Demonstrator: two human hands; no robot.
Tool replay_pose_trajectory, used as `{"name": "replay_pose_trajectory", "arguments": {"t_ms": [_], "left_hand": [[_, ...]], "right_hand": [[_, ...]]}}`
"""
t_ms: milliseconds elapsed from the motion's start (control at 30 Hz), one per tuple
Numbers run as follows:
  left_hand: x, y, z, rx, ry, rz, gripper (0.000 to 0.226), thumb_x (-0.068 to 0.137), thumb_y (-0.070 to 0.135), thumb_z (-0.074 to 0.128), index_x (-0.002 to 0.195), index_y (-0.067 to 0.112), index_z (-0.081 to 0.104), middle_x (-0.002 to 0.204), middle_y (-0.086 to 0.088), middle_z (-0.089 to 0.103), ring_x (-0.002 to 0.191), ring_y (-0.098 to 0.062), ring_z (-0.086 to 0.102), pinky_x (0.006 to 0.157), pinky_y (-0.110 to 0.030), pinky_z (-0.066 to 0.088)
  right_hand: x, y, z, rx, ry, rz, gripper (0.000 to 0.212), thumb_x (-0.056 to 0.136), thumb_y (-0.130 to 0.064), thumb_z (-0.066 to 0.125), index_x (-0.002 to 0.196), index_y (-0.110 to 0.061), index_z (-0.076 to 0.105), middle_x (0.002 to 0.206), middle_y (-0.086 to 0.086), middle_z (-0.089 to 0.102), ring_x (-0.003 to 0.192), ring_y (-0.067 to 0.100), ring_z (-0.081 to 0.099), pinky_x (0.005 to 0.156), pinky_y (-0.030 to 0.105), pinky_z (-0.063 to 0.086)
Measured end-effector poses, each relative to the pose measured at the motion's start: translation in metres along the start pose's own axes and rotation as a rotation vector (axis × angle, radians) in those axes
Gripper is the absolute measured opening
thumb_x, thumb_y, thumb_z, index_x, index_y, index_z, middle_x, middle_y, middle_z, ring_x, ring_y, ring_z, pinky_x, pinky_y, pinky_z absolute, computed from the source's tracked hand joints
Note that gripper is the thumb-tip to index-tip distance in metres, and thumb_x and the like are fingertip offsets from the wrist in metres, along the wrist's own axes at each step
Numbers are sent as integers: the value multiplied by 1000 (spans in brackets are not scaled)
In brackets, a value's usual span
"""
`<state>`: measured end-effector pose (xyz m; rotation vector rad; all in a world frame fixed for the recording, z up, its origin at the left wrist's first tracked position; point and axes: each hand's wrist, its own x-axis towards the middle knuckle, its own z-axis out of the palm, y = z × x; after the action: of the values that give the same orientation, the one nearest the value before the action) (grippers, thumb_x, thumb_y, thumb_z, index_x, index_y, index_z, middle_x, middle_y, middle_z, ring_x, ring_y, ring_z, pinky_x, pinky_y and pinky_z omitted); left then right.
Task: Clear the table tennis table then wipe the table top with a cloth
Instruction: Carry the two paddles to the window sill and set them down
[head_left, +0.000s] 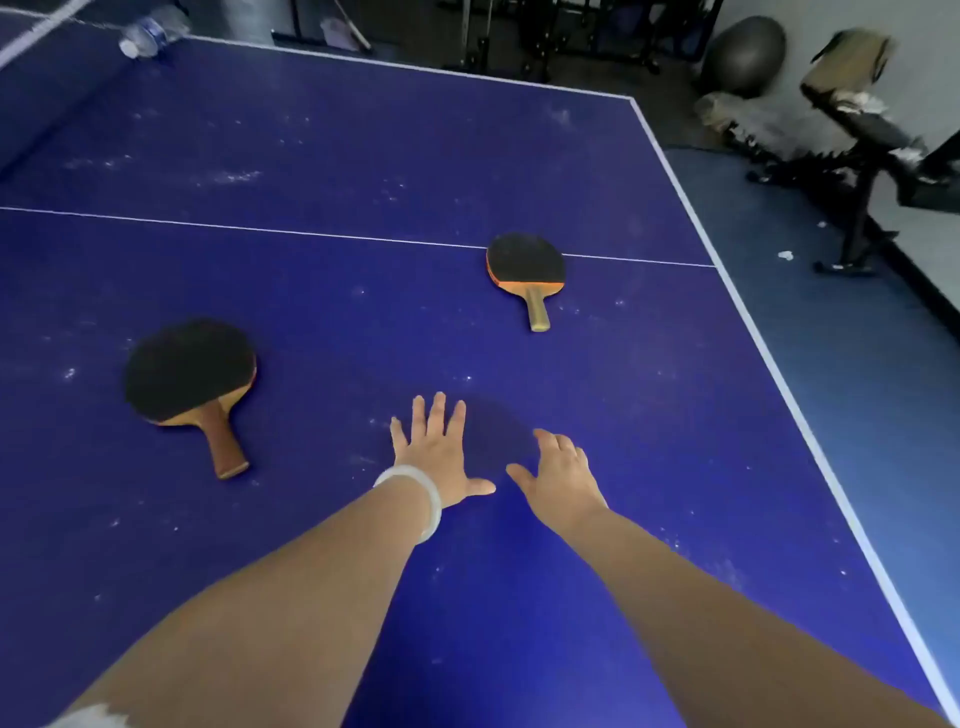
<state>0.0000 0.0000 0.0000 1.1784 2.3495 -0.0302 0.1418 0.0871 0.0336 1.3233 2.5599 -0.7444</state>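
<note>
- The blue table tennis table (675, 156) fills the view, its top flecked with pale dust and smears.
- The left hand (436, 457) reaches out over the table top with fingers straight and spread wide, holding nothing; a white bangle (415, 499) sits on its wrist.
- The right hand (561, 478) lies just beside it, palm down, fingers loosely bent, also holding nothing.
- Whether either hand touches the surface cannot be told.
- The left paddle (189, 371) lies flat to the left of the left hand, apart from it, handle pointing toward the person.
- The right paddle (525, 262) lies beyond both hands, its head over the white line (260, 228).
- A plastic bottle (150, 34) lies on its side at the far left corner, well apart from the hands.
- An exercise ball (748, 54) and a weight bench (857, 130) stand off the table at the right.
</note>
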Motion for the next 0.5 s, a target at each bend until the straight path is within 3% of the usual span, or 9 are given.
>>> {"name": "replay_pose_trajectory", "arguments": {"t_ms": [133, 233, 500], "left_hand": [[44, -4, -7, -37, -4, -186, 125, 71, 87, 50, 153, 25, -21, 160, -8, -28, 147, -37, -24, 118, -63, -1], [66, -5, 0, -78, -30, -252, 130, 64, 95, 42, 149, 28, -30, 156, -7, -38, 143, -36, -33, 115, -65, -11], [86, -9, 7, -103, -87, -281, 137, 55, 99, 42, 124, 33, -56, 134, -2, -61, 128, -35, -50, 107, -67, -19]], "right_hand": [[50, 4, -5, 15, -5, -26, 73, 99, -45, 51, 155, -12, 18, 155, 6, 31, 141, 25, 29, 113, 36, 33], [91, 5, -9, 43, 19, -29, 74, 99, -46, 51, 155, -12, 17, 156, 7, 28, 142, 26, 27, 114, 38, 33], [190, 10, -32, 154, 345, 134, 85, 90, -57, 58, 151, -7, 25, 145, 14, 38, 133, 29, 38, 110, 39, 38]]}}
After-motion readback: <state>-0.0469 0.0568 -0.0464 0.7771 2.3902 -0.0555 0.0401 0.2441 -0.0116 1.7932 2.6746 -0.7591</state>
